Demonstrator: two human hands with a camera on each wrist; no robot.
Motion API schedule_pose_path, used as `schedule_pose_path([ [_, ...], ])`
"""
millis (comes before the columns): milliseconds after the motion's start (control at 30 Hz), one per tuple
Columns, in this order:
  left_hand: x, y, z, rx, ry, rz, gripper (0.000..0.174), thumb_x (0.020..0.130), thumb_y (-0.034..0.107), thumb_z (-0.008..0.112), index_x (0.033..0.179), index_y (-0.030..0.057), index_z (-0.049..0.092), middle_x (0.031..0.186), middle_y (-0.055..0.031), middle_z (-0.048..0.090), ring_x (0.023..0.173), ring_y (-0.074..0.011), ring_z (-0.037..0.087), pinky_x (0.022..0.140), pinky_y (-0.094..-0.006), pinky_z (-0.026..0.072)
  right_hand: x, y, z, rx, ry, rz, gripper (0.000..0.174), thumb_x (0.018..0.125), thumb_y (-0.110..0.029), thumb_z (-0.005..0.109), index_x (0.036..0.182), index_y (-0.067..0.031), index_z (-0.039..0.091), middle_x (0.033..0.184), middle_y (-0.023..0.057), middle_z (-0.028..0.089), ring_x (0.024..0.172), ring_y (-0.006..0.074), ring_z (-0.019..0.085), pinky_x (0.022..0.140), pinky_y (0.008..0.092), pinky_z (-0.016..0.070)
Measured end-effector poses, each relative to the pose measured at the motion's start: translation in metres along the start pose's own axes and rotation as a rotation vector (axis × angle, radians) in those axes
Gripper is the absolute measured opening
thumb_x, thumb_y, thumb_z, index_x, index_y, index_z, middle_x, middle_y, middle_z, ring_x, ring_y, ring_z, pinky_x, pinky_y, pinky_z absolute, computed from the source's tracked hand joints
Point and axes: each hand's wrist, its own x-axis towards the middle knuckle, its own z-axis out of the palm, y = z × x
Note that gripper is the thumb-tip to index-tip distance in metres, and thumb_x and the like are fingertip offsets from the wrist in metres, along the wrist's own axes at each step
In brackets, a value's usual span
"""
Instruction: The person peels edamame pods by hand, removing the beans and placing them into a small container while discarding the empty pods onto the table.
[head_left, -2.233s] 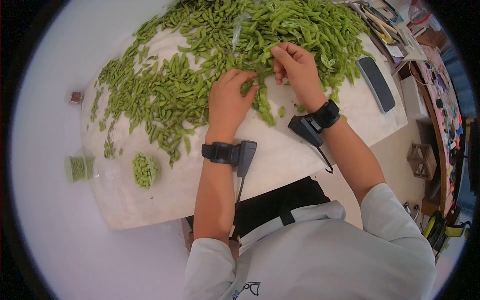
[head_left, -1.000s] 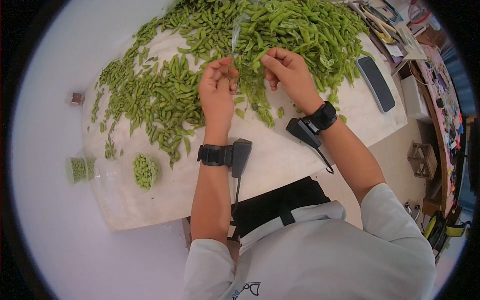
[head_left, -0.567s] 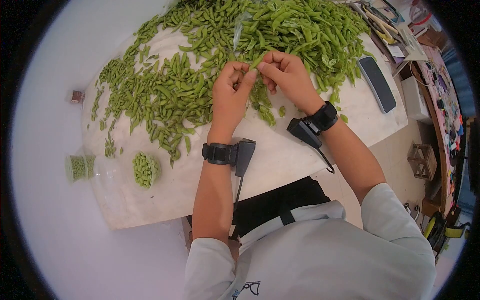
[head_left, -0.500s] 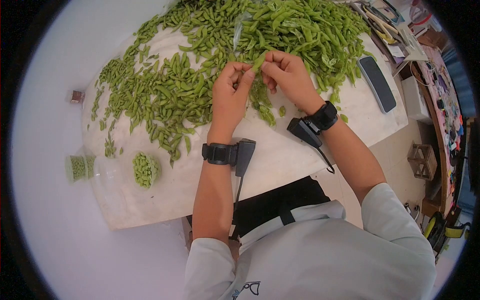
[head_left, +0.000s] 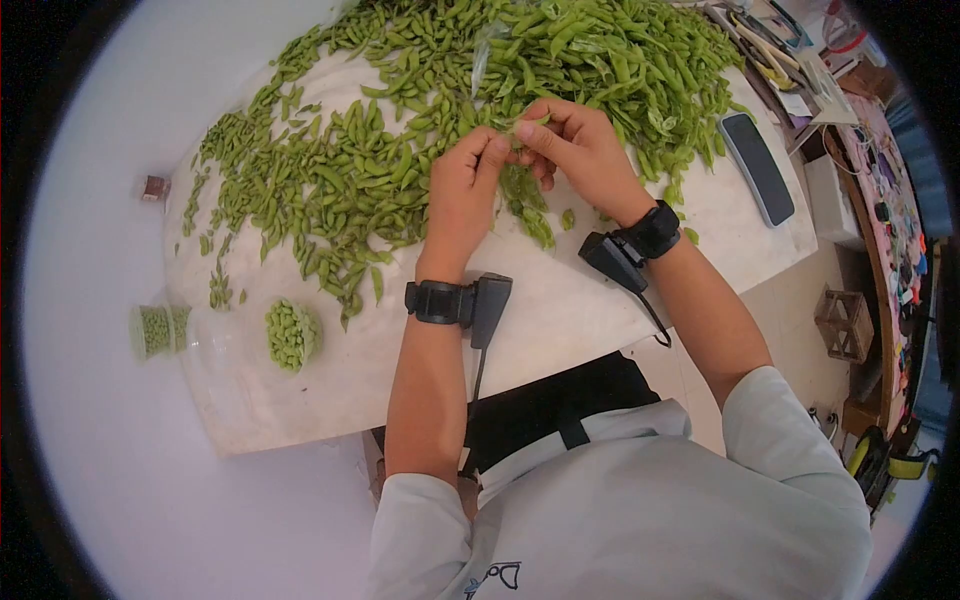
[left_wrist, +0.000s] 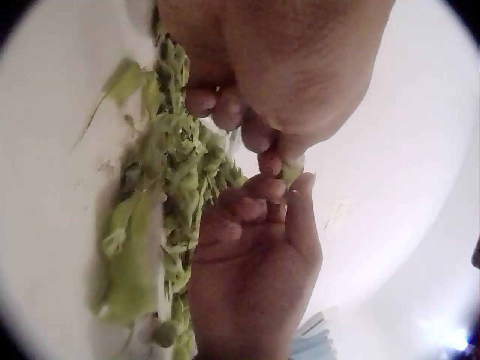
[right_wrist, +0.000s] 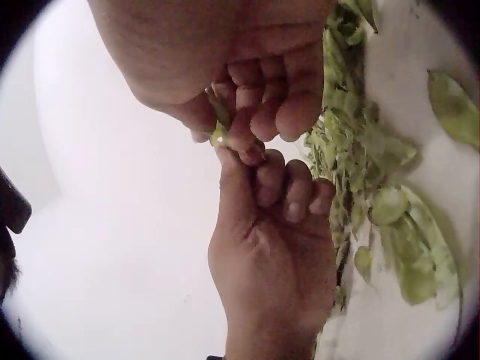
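Both hands meet fingertip to fingertip over the near edge of the heap of green pods (head_left: 340,190). The right hand (head_left: 588,160) pinches a green pod (head_left: 541,121) between thumb and fingers. The left hand (head_left: 464,190) holds the pod's other end, thumb against curled fingers. In the left wrist view a bit of the pod (left_wrist: 291,174) shows between the fingertips. The right wrist view shows the pod (right_wrist: 219,112) with a pale, shiny spot where the two thumbs come together. Opened pods (right_wrist: 416,247) lie on the table below the hands.
A clear cup of shelled beans (head_left: 290,335) stands on the table (head_left: 330,400) at the near left, with another bean container (head_left: 155,332) beyond the left edge. A phone (head_left: 757,170) lies at the right, near tools (head_left: 765,60).
From apart a second ago, the hands have come together. The left hand has moved right and taken hold of the pod, which now sits lower between the fingertips.
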Motion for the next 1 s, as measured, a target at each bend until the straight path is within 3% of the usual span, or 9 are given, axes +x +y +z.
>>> schedule_pose_path([
  [67,-0.0002,0.0007,0.0025,0.011,0.029,0.036,0.022,0.093,0.019,0.050,0.083,-0.0005,0.054,0.067,-0.0069,0.054,0.061,-0.0134,0.045,0.058,-0.0270,0.0388,0.0010,0.0028,-0.0025,0.080,-0.019,0.027,0.024,0.090,-0.024,0.057,0.088,-0.0006,0.057,0.067,0.0021,0.059,0.053,0.0064,0.054,0.046,0.0204,0.0438],
  [367,-0.0002,0.0007,0.0031,0.087,0.026,0.075,0.015,0.089,0.014,0.055,0.085,-0.0003,0.054,0.068,-0.0083,0.052,0.060,-0.0163,0.045,0.057,-0.0274,0.0392,0.0009,0.0005,-0.0065,0.403,-0.048,0.275,0.024,0.091,-0.025,0.056,0.082,-0.0040,0.056,0.067,0.0011,0.058,0.054,0.0071,0.053,0.048,0.0212,0.0460],
  [567,-0.0004,-0.0037,0.0029,0.131,0.058,0.121,0.014,0.088,0.014,0.057,0.089,-0.0003,0.057,0.070,-0.0080,0.054,0.061,-0.0156,0.047,0.058,-0.0264,0.0407,0.0001,0.0033,-0.0077,0.591,-0.107,0.287,0.022,0.092,-0.024,0.055,0.080,-0.0053,0.054,0.065,-0.0007,0.056,0.052,0.0058,0.050,0.048,0.0213,0.0455],
  [767,-0.0015,0.0020,0.0007,0.105,0.133,-0.001,0.011,0.086,0.009,0.060,0.096,0.0048,0.059,0.070,0.0008,0.051,0.062,-0.0067,0.042,0.056,-0.0203,0.0359,0.0001,0.0032,-0.0008,0.488,-0.034,0.236,0.021,0.091,-0.023,0.056,0.079,-0.0054,0.053,0.064,-0.0010,0.053,0.051,0.0059,0.048,0.048,0.0219,0.0455],
  [1000,-0.0021,0.0031,0.0032,0.162,0.087,0.110,0.022,0.083,0.006,0.063,0.104,0.0057,0.059,0.062,0.0038,0.039,0.056,-0.0055,0.034,0.051,-0.0203,0.0293,-0.0002,0.0006,0.0002,0.541,-0.003,0.227,0.022,0.091,-0.023,0.057,0.079,-0.0049,0.052,0.064,-0.0013,0.051,0.052,0.0060,0.047,0.048,0.0221,0.0453],
])
